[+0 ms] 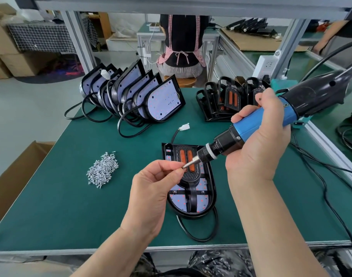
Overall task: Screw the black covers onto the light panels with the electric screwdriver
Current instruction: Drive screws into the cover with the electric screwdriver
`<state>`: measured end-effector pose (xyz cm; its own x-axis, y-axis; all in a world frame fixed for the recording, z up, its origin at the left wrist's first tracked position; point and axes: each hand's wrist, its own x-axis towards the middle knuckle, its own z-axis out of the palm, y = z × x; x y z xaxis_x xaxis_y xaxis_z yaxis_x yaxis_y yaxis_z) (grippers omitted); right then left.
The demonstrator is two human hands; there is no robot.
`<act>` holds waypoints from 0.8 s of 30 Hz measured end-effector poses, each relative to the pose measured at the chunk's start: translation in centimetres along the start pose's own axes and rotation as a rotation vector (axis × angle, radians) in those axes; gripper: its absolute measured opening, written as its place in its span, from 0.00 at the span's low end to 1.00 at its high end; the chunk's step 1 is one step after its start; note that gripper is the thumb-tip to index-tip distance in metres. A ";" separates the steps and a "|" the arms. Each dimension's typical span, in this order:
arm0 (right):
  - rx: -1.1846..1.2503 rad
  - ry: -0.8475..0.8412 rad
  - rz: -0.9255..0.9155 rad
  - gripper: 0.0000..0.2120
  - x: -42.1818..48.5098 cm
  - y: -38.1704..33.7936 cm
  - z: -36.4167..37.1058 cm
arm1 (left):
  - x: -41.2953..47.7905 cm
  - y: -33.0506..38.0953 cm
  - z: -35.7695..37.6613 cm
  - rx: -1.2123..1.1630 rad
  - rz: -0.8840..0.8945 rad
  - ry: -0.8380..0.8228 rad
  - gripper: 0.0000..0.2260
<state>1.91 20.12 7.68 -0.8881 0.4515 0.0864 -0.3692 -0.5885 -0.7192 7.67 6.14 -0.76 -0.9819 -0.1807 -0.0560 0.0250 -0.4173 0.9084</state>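
Note:
A light panel (pixel 201 204) lies flat on the green mat with a black cover (pixel 191 176) carrying two orange strips resting on it. My right hand (pixel 259 140) grips the blue and black electric screwdriver (pixel 257 122), tilted so its bit points down-left above the cover. My left hand (pixel 151 188) pinches a small screw (pixel 183 167) at the bit's tip. A heap of silver screws (pixel 103 169) sits to the left of the panel.
Several uncovered light panels (pixel 163 100) with cables stand in a row at the back left. Black covers (pixel 229 98) are stacked at the back right. A cardboard box (pixel 17 176) sits off the table's left edge. Someone in an apron (pixel 181 48) sits beyond the table.

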 end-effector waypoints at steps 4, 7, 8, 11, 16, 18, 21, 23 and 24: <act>-0.052 0.078 0.006 0.07 0.5 0.5 0.3 | 0.1 -0.2 -0.3 0.081 0.062 -0.049 0.14; -0.089 0.134 0.030 0.08 1.3 0.6 0.6 | 0.4 -0.3 -0.5 0.129 0.085 -0.068 0.17; -0.096 0.143 0.032 0.08 1.4 0.7 0.7 | 0.4 -0.4 -0.5 0.144 0.085 -0.068 0.17; -0.110 0.159 0.039 0.08 1.8 1.0 0.8 | 0.7 -0.5 -0.9 0.199 0.083 -0.080 0.20; -0.086 0.120 0.011 0.08 2.9 1.5 1.3 | 2.7 -0.7 -2.7 0.477 0.229 0.104 0.23; -0.073 0.070 -0.021 0.08 3.5 2.0 1.8 | 4.2 -0.8 -2.9 0.547 0.097 0.186 0.26; -0.066 -0.012 -0.075 0.06 4.4 3.0 3.1 | 6.3 -1.0 -2.7 0.735 -0.138 0.068 0.37; -0.084 -0.072 -0.108 0.07 5.1 4.0 4.1 | 7.3 -1.2 -2.7 0.906 -0.168 0.015 0.38; -0.097 -0.104 -0.119 0.07 5.4 4.5 4.5 | 7.6 -1.2 -2.8 0.968 -0.175 0.003 0.38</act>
<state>-5.75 16.87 7.98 -0.8651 0.4392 0.2424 -0.4497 -0.4651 -0.7626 0.65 2.82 -3.46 -0.9566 -0.1884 -0.2222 -0.2865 0.4712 0.8342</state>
